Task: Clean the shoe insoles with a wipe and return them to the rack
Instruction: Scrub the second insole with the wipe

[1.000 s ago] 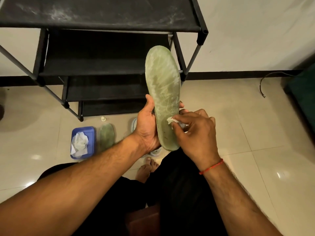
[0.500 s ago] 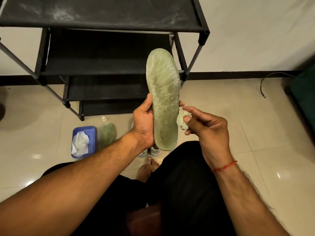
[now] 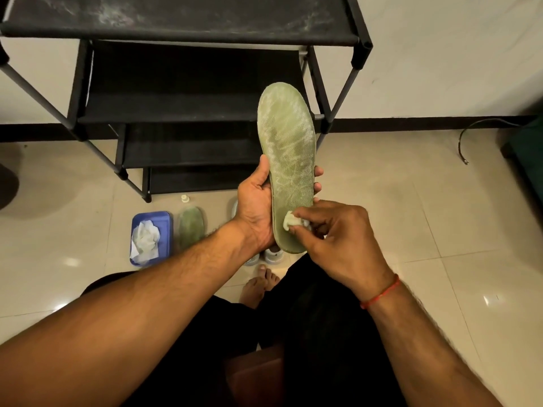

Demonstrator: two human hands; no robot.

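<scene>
Step in hand: wiping the held insole (image 3: 289, 160). The person is seated facing the rack (image 3: 182, 27).

Left hand (image 3: 255, 212): grips the lower half of the held insole, thumb on the near edge and fingertips wrapped round the far edge. The insole stands almost upright in front of the rack, toe end up and heel end down.

Right hand (image 3: 343, 245): pinches a small balled wipe (image 3: 291, 221) between thumb and fingers and presses it against the heel area of the insole face.

Condition of the surface: pale streaks and blotches cover the toe and middle areas. By this evidence the wiping appears to be unfinished, with most of the face left to treat.

Second insole (image 3: 191, 227): lies flat on the floor (image 3: 382, 201), just beside a blue tray (image 3: 152, 214) that holds crumpled wipes (image 3: 145, 237). Whether it is already cleaned cannot be told.

Next move, as judged:
1. Draw the wipe from the heel toward the toe in firm strokes.
2. Brace the back of the insole with the left hand, since the thin part is likely to flex under pressure.
3. Exchange the wipe if it is soiled.
4. Place both insoles on a rack shelf once clean.
</scene>
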